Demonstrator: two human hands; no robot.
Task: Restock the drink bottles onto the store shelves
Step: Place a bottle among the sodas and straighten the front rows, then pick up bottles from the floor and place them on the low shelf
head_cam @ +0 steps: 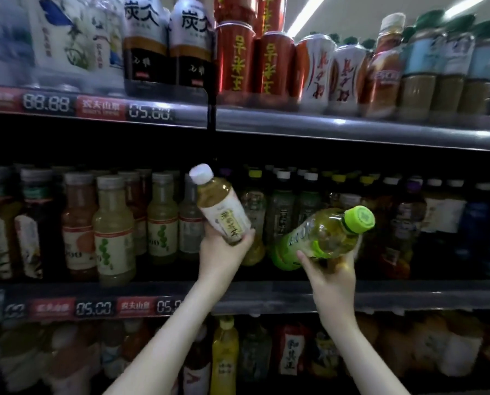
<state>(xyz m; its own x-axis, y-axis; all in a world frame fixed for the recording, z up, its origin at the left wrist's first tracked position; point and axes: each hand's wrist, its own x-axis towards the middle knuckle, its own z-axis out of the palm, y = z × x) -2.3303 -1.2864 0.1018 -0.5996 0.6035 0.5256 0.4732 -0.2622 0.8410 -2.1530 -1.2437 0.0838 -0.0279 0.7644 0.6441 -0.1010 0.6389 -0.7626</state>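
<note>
Left hand [224,248]: closed around white-capped, cream-labelled tea bottle [219,205] (tilted left) | Right hand [330,270]: gripping green-capped, green-labelled clear plastic bottle [320,236], near-horizontal | Both before middle shelf [380,295].

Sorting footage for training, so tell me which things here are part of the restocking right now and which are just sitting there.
In use: white-capped tea bottle in left hand; green-capped bottle in right hand; middle shelf.

Idle: red cans; price tags.
</note>
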